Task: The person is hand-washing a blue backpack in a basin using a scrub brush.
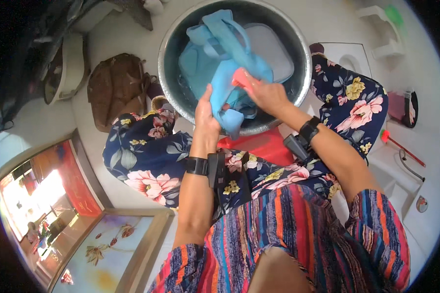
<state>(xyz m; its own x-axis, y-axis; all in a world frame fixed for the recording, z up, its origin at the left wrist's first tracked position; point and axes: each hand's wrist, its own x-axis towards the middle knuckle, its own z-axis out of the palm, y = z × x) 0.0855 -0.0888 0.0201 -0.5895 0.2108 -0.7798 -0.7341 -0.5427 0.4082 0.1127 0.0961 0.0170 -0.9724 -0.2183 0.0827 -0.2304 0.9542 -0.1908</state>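
I saw a bright, evenly lit picture with soft shadows only. The white floor was almost washed out, and strong glare burned in the window at lower left. Straight edges bent near the dark round rim, and corners were black and slightly blurred.

Light blue cloth bag in a grey metal basin, red-pink brush on it. Trousers navy with pink and yellow flowers. Top striped red, blue, purple, orange. Black wrist straps. Brown bag on white floor. Red stool underneath.
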